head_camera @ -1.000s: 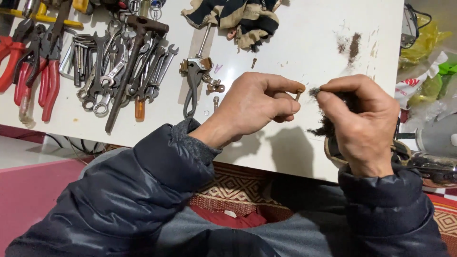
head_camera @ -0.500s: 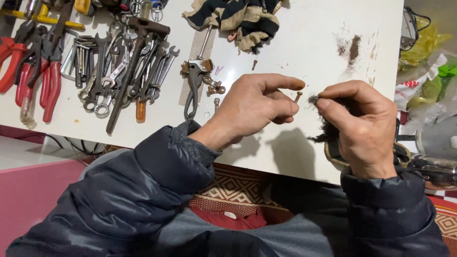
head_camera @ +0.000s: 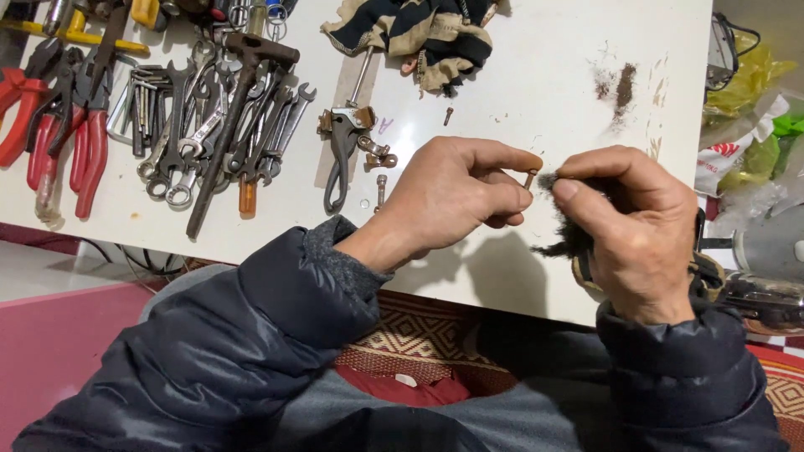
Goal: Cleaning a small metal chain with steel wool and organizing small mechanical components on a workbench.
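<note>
My left hand (head_camera: 456,197) pinches a small rusty bolt (head_camera: 529,177) between thumb and forefinger, above the white tabletop (head_camera: 519,92). My right hand (head_camera: 628,226) holds a wad of dark fuzzy fibre (head_camera: 563,243) and presses its tip against the bolt's end. Both hands hover near the table's front edge, and dark padded sleeves cover both arms.
A clamp-like metal tool (head_camera: 345,142) with loose bolts (head_camera: 381,188) lies left of my hands. Several spanners (head_camera: 209,125) and red-handled pliers (head_camera: 59,125) fill the far left. A striped rag (head_camera: 419,33) lies at the back, rust dust (head_camera: 620,84) to the right, plastic bags (head_camera: 745,109) beyond the edge.
The hands have stayed almost in place. My left fingers have turned the bolt slightly while the right hand keeps the fibre wad against it.
</note>
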